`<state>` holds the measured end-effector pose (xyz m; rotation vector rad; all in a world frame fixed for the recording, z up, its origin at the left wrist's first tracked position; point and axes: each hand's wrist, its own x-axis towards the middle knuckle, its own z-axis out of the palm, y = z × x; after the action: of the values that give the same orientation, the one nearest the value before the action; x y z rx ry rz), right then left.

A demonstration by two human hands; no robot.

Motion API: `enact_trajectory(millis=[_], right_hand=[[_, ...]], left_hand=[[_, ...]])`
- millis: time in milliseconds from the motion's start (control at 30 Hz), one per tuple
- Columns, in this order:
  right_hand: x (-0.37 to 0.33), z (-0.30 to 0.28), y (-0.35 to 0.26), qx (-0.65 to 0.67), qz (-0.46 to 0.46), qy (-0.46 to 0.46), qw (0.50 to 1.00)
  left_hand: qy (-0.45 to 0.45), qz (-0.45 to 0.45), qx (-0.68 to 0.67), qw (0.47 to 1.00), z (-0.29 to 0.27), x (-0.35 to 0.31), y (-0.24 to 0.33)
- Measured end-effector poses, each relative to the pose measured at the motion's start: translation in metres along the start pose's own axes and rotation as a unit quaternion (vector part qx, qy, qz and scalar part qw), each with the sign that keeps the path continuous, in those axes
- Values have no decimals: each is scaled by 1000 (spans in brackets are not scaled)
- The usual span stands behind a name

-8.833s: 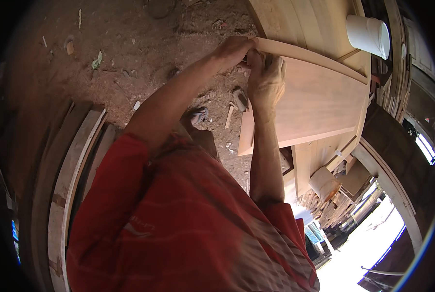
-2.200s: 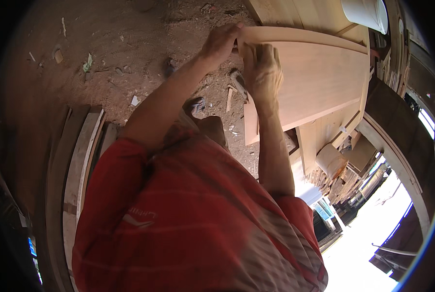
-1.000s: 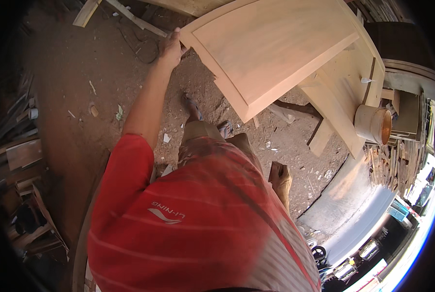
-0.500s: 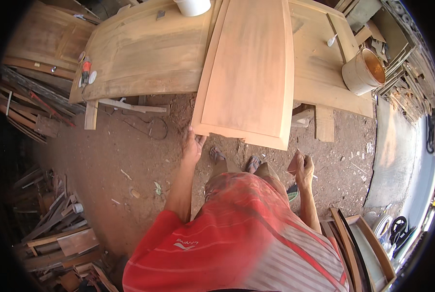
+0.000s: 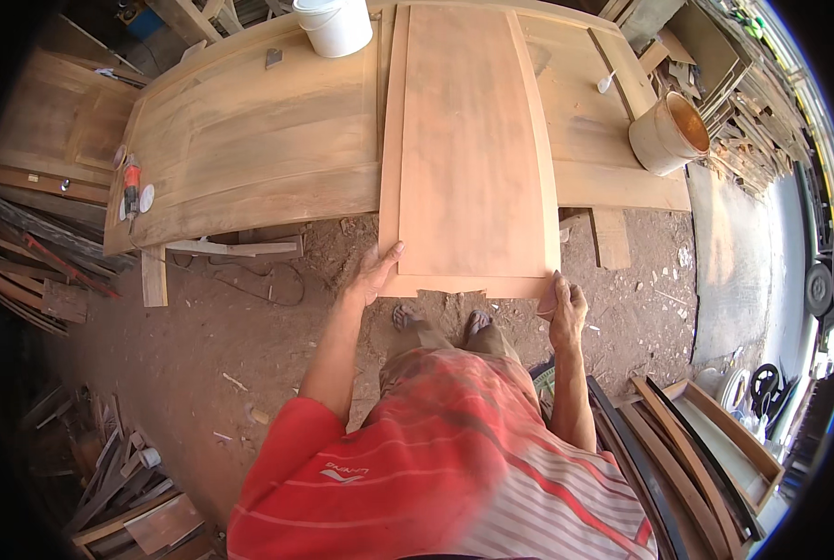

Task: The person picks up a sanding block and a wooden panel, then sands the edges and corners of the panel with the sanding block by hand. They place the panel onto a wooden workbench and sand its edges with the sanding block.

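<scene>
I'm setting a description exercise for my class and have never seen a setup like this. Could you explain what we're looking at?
There is no machine here: a person works with bare hands. The picture comes from a wide fisheye camera on the person's head, looking down, so straight edges bend near the rim. A pale wooden panel lies across a larger wooden surface. The left hand grips the panel's near left corner. The right hand is at the near right corner and seems to hold a thin reddish-brown piece. Also on the larger surface are a white bucket, a stained bucket and a red handheld tool.
</scene>
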<state>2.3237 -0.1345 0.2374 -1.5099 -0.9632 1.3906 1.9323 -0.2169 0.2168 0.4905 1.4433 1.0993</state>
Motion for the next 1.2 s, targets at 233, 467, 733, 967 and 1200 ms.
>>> enact_trajectory(millis=[233, 467, 733, 967, 1200], right_hand=[[-39, -38, -10, 2, 57, 23, 998], [-34, -126, 7, 71, 10, 90, 993], [-59, -153, 18, 313, 68, 8, 947], [-56, -147, 23, 148, 9, 70, 987], [-53, -153, 21, 143, 18, 97, 985]], left_hand=[[-14, -29, 17, 999, 34, -58, -28], [25, -36, 40, 998, 122, -100, -72], [-185, -61, 99, 976, 204, -91, -119], [-88, -18, -186, 978, 195, -6, -75], [62, 53, -107, 991, 191, 58, -30]])
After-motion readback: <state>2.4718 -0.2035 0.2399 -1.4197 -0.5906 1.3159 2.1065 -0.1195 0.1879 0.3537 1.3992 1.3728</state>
